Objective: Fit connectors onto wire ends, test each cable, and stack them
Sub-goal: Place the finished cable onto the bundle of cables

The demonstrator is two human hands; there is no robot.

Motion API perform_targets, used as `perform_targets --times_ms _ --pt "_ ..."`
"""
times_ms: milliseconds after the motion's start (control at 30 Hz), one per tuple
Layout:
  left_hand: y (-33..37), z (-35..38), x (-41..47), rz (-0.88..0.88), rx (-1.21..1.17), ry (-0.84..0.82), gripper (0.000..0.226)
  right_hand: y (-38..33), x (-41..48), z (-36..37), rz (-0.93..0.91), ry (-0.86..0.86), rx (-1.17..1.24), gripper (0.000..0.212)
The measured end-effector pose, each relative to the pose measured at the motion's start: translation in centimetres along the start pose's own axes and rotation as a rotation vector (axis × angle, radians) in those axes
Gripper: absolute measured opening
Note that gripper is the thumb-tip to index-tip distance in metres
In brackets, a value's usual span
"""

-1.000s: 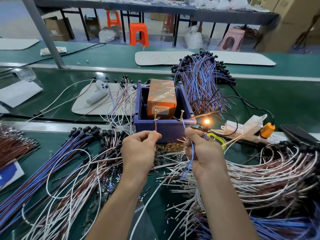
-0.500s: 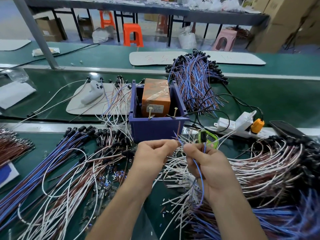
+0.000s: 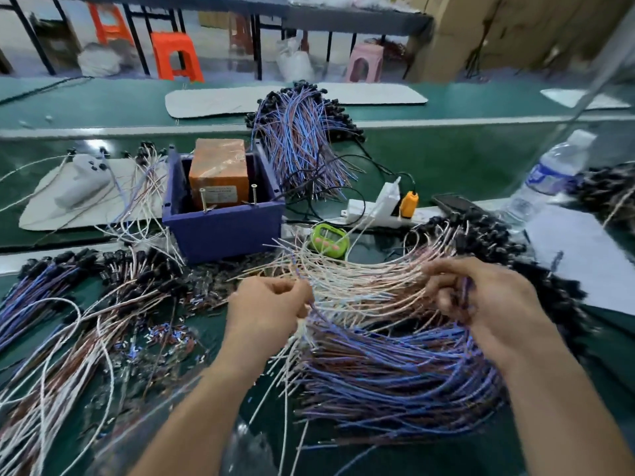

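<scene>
My left hand (image 3: 271, 304) pinches a thin blue wire at the left edge of a big pile of white, brown and blue wires (image 3: 388, 355) in front of me. Over the pile's right side, my right hand (image 3: 481, 297) is closed on the other end of that blue wire; the grip is blurred. The blue test box (image 3: 223, 228) with an orange block (image 3: 220, 173) and two upright pins stands behind my left hand. A heap of blue and brown cables with black connectors (image 3: 302, 139) lies behind the box.
More cables with black connectors (image 3: 68, 293) spread at the left. Small loose connectors (image 3: 161, 341) litter the green mat. A green timer (image 3: 330, 237), a white power strip (image 3: 378, 207), a water bottle (image 3: 549, 173) and paper (image 3: 580, 255) lie to the right.
Both hands left the test box pins, where a lamp glowed, and came down to the wire pile. My right hand swung far right and the view turned rightward.
</scene>
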State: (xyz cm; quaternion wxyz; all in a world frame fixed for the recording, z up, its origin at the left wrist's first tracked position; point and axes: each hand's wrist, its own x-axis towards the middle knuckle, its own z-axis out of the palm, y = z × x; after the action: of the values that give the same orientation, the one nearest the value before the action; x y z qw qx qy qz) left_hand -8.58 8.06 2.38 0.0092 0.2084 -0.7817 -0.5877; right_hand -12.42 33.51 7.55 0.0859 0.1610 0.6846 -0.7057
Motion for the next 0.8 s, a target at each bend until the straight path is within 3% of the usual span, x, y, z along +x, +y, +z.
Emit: perform_targets --times_ms 133,267,300,533,800 --pt "-0.1 1.1 -1.2 0.105 0.434 -0.070 0.028 -0.5 0.2 -3.6 -0.085 0.186 -0.296 0.035" --pt "0.5 2.8 -2.6 0.114 0.497 -0.131 0.025 -1.0 -0.3 -5.2 -0.280 0.457 -1.082 0.037" --pt "0.6 3.1 -2.9 0.096 0.508 -0.135 0.027 -1.0 -0.6 -5.2 -0.301 0.501 -1.183 0.037" --pt "0.8 4.1 -3.6 0.037 0.672 -0.122 0.032 0.2 -0.6 -5.4 -0.240 0.498 -1.354 0.040" --pt "0.3 3.7 -3.3 0.034 0.726 -0.121 0.033 2.0 -1.2 -5.1 -0.419 0.664 -1.063 0.044"
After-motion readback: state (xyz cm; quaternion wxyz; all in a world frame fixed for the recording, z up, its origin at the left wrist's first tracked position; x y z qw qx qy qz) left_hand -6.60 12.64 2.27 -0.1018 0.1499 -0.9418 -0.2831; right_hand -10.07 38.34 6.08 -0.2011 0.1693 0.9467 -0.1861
